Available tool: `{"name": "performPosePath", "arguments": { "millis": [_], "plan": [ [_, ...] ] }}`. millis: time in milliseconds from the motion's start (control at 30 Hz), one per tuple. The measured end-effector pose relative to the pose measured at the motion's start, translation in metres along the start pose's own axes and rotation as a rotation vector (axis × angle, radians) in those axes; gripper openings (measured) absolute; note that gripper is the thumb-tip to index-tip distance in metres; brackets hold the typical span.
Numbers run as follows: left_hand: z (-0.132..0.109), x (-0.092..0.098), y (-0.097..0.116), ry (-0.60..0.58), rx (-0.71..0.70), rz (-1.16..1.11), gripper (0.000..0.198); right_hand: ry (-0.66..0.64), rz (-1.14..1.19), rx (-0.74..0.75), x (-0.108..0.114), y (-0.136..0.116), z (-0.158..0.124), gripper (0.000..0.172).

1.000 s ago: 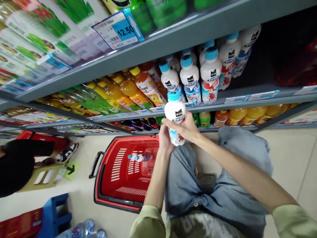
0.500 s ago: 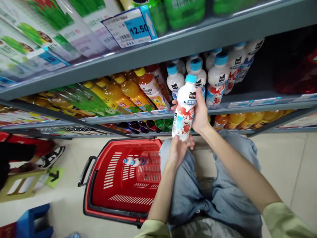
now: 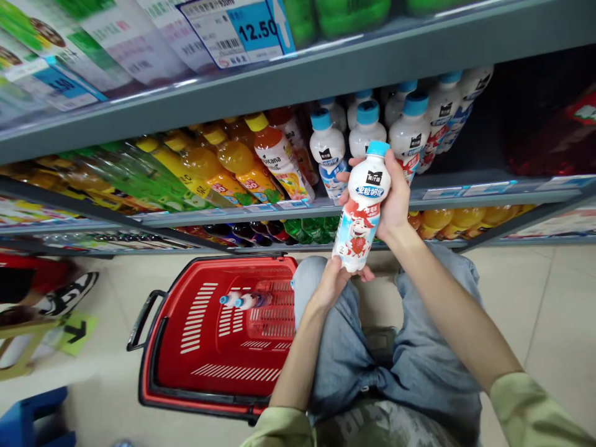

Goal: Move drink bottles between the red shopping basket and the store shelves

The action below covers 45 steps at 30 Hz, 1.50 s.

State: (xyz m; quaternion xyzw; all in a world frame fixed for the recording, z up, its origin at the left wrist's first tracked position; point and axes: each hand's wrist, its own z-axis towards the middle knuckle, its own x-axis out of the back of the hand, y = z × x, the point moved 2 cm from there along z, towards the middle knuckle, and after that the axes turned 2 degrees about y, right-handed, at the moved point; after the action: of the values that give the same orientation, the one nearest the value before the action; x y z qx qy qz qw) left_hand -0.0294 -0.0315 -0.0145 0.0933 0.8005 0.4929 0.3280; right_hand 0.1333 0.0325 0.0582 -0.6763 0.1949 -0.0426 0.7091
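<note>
A white milk-drink bottle (image 3: 362,210) with a blue cap and a strawberry label is tilted in front of the shelf. My right hand (image 3: 395,202) is wrapped round its upper half from behind. My left hand (image 3: 333,284) cups its base from below, fingers closed on it. Behind it, several matching white bottles (image 3: 410,127) stand in a row on the grey shelf (image 3: 465,186). On the floor to the left stands a red shopping basket (image 3: 209,347) with two bottles (image 3: 242,301) of the same blue-capped kind lying in it.
Orange juice bottles (image 3: 233,164) fill the shelf to the left, and more juice sits on the shelf below. A price tag (image 3: 242,28) reads 12.50 on the upper shelf. Another person's shoe (image 3: 65,295) shows at far left. A blue stool (image 3: 32,419) stands at bottom left.
The bottle was turned from upright to tilted and raised toward the shelf. My right hand shifted up round its top and my left hand dropped to its base. The view drifted left.
</note>
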Motion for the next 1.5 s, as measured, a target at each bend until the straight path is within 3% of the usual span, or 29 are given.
{"name": "performPosePath", "arguments": {
  "millis": [167,333,467,600,733,833,1000,1067,1267,1500],
  "plan": [
    [0.001,-0.002,0.0,0.008,-0.02,-0.013,0.073,0.019,-0.006,0.03,0.0,0.001,0.0,0.075],
    [0.002,0.002,-0.005,0.044,-0.141,0.023,0.065,0.036,0.1,-0.006,-0.001,-0.005,-0.001,0.08],
    [0.004,0.003,-0.005,0.259,-0.314,0.151,0.056,0.0,0.265,-0.051,0.002,-0.009,0.002,0.076],
    [0.003,-0.001,-0.003,0.484,-0.447,0.304,0.062,0.0,0.379,-0.015,0.01,-0.01,0.004,0.059],
    [0.002,0.0,-0.004,0.62,-0.594,0.458,0.066,0.107,0.16,0.064,0.025,-0.007,0.007,0.068],
    [0.0,0.006,-0.007,0.705,-0.752,0.586,0.062,0.115,-0.032,0.112,0.035,-0.004,0.01,0.076],
    [-0.001,0.01,-0.011,0.686,-1.02,0.681,0.06,0.145,-0.115,0.126,0.045,0.001,0.011,0.083],
    [-0.001,0.011,-0.012,0.681,-1.01,0.692,0.06,0.149,-0.137,0.132,0.047,0.003,0.011,0.08],
    [0.001,0.011,-0.013,0.74,-0.808,0.668,0.061,0.129,-0.139,0.173,0.05,0.008,0.013,0.08],
    [0.0,0.008,-0.008,0.732,-0.819,0.675,0.064,0.114,-0.199,0.19,0.051,0.01,0.014,0.074]
  ]
}}
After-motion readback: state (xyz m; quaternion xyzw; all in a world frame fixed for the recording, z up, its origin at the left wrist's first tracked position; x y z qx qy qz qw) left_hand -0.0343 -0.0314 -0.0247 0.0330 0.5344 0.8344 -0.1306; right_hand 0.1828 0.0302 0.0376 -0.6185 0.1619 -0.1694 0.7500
